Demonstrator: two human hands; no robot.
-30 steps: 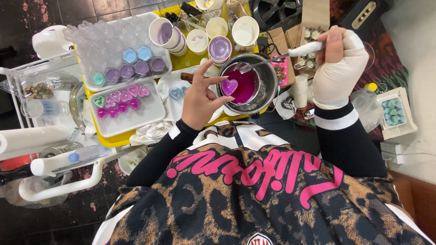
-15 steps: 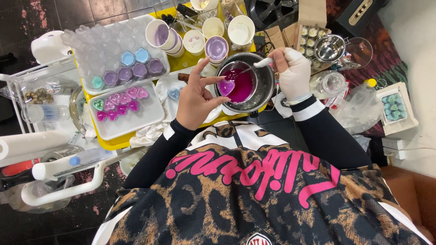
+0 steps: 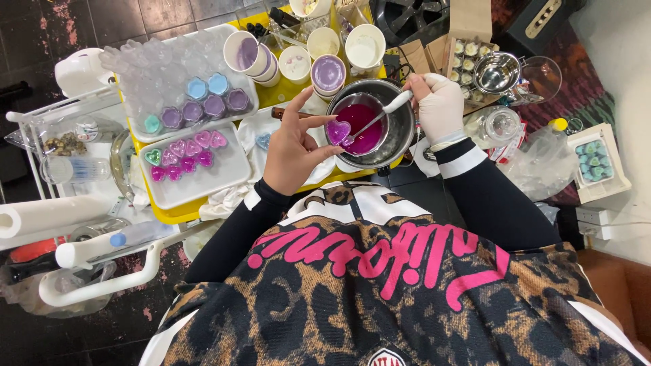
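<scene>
Left hand (image 3: 293, 152) pinches heart-shaped mould (image 3: 338, 131) level over metal pot (image 3: 371, 123) so drips fall back in; gloved right hand (image 3: 439, 108) grips spoon (image 3: 380, 116), tip at the mould.

open: white tray (image 3: 224, 177) front | blocked: cups (image 3: 328, 73) behind pot (image 3: 400, 118)

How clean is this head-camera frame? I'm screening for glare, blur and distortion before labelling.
Head view: even, bright light with soft shadows; small glare spots on the metal pot and the steel bowl; the left hand and the heart-shaped mould are sharp; wide-lens bending shows at the frame edges; the leopard-print shirt fills the lower half.
</scene>
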